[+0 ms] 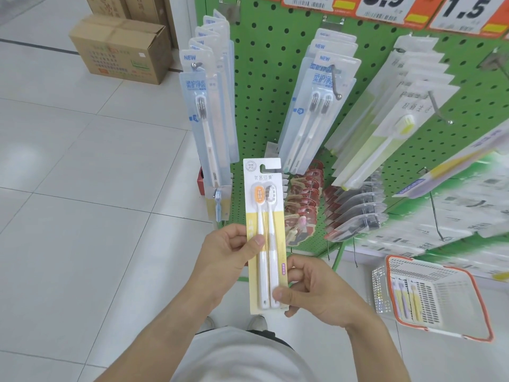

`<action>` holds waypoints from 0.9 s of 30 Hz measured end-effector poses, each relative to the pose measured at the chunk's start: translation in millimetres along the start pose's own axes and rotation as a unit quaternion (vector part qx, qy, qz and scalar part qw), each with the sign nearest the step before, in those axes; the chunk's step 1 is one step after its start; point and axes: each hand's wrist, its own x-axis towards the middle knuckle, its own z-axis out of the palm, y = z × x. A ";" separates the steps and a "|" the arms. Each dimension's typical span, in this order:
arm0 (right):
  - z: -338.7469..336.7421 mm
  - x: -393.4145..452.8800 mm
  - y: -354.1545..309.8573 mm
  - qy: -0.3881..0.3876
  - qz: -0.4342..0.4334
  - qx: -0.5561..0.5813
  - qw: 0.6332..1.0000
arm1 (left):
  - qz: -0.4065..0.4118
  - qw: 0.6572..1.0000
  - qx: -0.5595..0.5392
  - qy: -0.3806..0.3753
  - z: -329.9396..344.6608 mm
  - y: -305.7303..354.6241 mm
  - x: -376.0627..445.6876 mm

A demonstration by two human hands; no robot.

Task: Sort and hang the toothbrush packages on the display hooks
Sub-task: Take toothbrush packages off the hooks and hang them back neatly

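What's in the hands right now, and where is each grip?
One two-brush toothbrush package: left hand pinches its left edge mid-height; right hand pinches the lower right corner.

The price tags [385,6] are cut off by the top edge. The hanging packages at far right [468,213] are blurred, their print unreadable. The basket [480,304] mesh obscures the packs inside. Both forearms leave the frame at the bottom edge.

A white tiled floor [82,216] carries cardboard boxes [121,48] at the far left. A white basket with an orange rim [429,296] sits on it beside the green pegboard rack [270,86].
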 end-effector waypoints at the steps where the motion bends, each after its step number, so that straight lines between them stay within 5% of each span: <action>1: -0.9 0.4 -0.3 -0.002 0.005 -0.008 1.000 | -0.001 1.000 0.005 0.000 0.7 -0.3 0.0; 10: 5.2 8.7 -5.0 0.068 -0.011 -0.014 0.998 | -0.005 0.999 0.042 0.018 0.7 1.7 4.7; 14: 13.3 13.0 -14.6 0.130 -0.038 -0.167 0.977 | 0.056 0.980 0.175 0.081 5.4 -0.5 6.5; 18: 25.6 18.8 -21.7 0.183 -0.080 -0.325 0.925 | 0.054 0.987 0.130 0.078 10.4 6.3 5.2; 22: 34.1 23.9 -16.1 0.199 -0.128 -0.343 0.909 | 0.071 0.982 0.136 0.110 9.1 6.4 8.0; 27: 30.1 19.2 -17.1 0.170 -0.124 -0.226 0.951 | 0.058 0.986 0.109 0.115 3.5 1.1 12.1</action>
